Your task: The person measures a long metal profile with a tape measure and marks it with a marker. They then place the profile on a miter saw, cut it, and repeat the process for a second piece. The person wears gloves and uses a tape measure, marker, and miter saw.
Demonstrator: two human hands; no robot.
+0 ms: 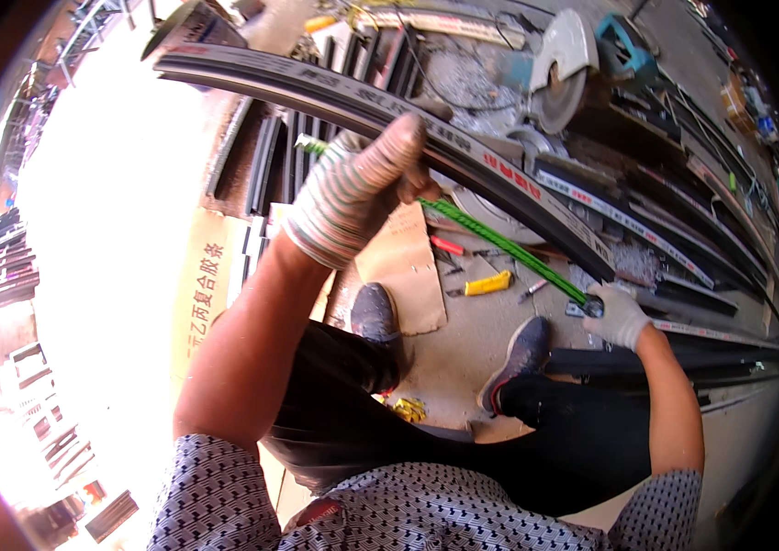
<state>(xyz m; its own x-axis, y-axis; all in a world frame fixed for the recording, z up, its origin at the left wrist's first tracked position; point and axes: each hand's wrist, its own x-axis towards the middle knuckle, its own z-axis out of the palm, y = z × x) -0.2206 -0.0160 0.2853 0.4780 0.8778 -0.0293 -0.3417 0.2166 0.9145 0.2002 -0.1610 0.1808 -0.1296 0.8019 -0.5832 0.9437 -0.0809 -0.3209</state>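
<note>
My left hand [357, 184], in a striped work glove, is closed around a long dark metal profile [490, 179] with printed film along it. The profile slants across the view from upper left to lower right, raised over the floor. Below it runs a thin green strip [499, 243] with a textured surface. This strip passes by my left fingers, and a short pale-green piece shows beyond that glove. In a pale glove, my right hand [617, 315] grips the strip's lower right end, where something small and dark sits at the fingers.
A cut-off saw [566, 78] with a round blade stands at the upper right. More dark profiles [637, 225] lie to the right. A yellow utility knife [486, 284] and a red-handled tool [447, 246] rest on the floor. Cardboard [412, 275] lies by my shoes.
</note>
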